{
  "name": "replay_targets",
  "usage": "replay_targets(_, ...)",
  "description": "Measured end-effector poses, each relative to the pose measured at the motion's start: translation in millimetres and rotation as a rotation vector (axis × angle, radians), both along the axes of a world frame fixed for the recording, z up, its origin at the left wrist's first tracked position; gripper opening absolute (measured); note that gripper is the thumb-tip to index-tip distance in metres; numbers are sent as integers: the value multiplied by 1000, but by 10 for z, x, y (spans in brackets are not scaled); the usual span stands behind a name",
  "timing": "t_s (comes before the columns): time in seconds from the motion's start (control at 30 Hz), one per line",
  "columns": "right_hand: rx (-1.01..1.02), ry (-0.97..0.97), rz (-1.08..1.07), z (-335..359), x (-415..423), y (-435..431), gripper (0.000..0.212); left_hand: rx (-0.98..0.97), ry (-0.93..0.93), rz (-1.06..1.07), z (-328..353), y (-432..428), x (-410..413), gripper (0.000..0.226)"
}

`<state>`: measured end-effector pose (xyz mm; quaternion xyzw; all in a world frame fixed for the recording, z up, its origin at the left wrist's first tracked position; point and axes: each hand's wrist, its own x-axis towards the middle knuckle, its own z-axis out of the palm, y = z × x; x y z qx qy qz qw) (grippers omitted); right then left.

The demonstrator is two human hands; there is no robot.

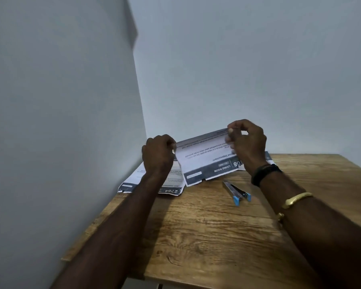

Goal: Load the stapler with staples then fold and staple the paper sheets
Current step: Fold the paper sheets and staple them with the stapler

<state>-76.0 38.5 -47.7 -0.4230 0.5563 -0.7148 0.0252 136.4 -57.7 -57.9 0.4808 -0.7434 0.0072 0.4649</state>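
A printed paper sheet (204,157) with a dark header band is held up above the far part of the wooden table (217,236), its upper part bent over toward me. My left hand (157,156) pinches its left edge. My right hand (246,142) pinches its upper right corner. More printed sheets (171,184) lie flat on the table beneath and to the left, partly hidden by my left forearm. A small stapler (237,191) with blue ends lies on the table just below the held sheet, between my wrists.
Grey walls meet in a corner right behind the table, close to its left and far edges. The table's near edge (196,283) runs along the bottom of the view. Bands sit on my right wrist and forearm.
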Motion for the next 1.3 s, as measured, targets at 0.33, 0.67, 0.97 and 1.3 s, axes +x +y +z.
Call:
replay_targets(0.33,-64,-86,0,8,-388,439,12,803,703,-333,-29,321,-422,62)
replay_targets(0.67,187,-56,91,-386,-685,733,15,1144,820,-466,-227,287,-804,12)
replay_targets(0.97,695,514,-38,-431,-485,716,17,972,868,-313,-460,211,-839,31)
replay_targets(1.3,1081,634,135,-351,-91,594,55,992,850,-338,-464,143,-940,24)
